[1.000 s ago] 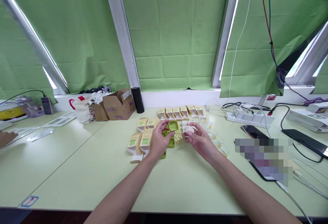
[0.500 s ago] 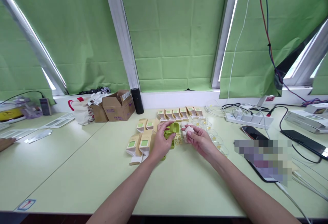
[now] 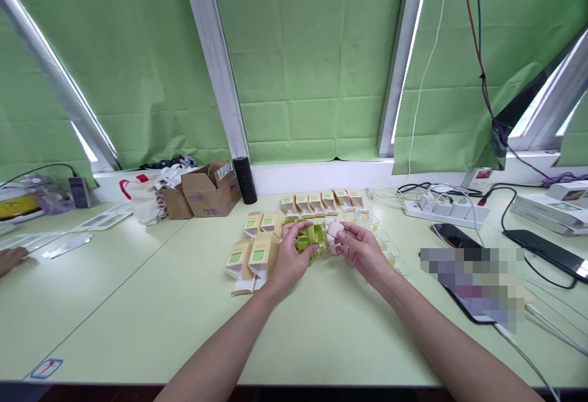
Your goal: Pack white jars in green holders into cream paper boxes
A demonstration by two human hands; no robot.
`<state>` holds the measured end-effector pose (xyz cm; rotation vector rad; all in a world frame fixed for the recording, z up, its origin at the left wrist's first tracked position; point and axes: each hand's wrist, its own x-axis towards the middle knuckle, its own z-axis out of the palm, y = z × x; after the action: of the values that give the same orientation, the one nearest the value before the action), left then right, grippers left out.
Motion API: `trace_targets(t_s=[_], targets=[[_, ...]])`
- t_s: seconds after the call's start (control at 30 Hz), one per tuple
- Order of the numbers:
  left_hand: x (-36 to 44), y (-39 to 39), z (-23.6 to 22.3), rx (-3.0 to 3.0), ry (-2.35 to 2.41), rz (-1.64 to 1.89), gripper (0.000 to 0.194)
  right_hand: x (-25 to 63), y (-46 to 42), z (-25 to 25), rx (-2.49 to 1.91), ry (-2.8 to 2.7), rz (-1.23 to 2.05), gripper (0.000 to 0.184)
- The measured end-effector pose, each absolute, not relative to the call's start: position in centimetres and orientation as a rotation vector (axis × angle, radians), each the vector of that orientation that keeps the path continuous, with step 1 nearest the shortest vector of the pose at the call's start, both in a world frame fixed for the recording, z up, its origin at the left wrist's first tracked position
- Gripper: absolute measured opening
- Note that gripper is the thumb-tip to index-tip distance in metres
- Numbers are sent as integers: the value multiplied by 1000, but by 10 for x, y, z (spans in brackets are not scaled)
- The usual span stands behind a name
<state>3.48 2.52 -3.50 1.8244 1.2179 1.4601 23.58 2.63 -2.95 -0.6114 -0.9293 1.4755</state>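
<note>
My left hand (image 3: 292, 254) grips a small olive-green plastic case (image 3: 316, 234) between thumb and fingers; its hollow side faces up and right. Just right of it, my right hand (image 3: 362, 249) pinches a small white rounded block (image 3: 335, 228), whose exact kind I cannot make out. A narrow gap separates block and case. More green cases and small yellow pieces (image 3: 320, 254) lie beneath the hands, partly hidden. Open cream boxes with green labels (image 3: 263, 255) stand left of my left hand. Several clear plastic covers (image 3: 390, 249) lie beyond my right wrist.
A row of cream boxes (image 3: 316, 203) stands behind the hands. Farther left are a cardboard box (image 3: 212, 197) and a black cylinder (image 3: 245, 180). A power strip (image 3: 445, 213), phones and cables occupy the right. Another person's hand (image 3: 11, 258) rests at the far left edge.
The green case in my left hand has shifted slightly right and down. My right hand has drawn the white block slightly left, so it sits closer to the case.
</note>
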Motion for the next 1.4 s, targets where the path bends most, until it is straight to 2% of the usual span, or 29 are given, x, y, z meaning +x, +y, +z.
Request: trace_targets(t_s=[0.3,0.57,1.13,1.4], targets=[[40,20,-33,1924,1036,1482,47,233,28,-31,-743,-1136,1289,53],[43,16,-35,1861,1007,1438,46,232,26,-28,-783,-1244,1206,48],[42,12,-33,1990,1041,1442,48,232,21,-23,-843,-1298,1199,44],[42,13,-34,2019,1003,1455,47,230,22,-28,-859,-1305,1163,50]])
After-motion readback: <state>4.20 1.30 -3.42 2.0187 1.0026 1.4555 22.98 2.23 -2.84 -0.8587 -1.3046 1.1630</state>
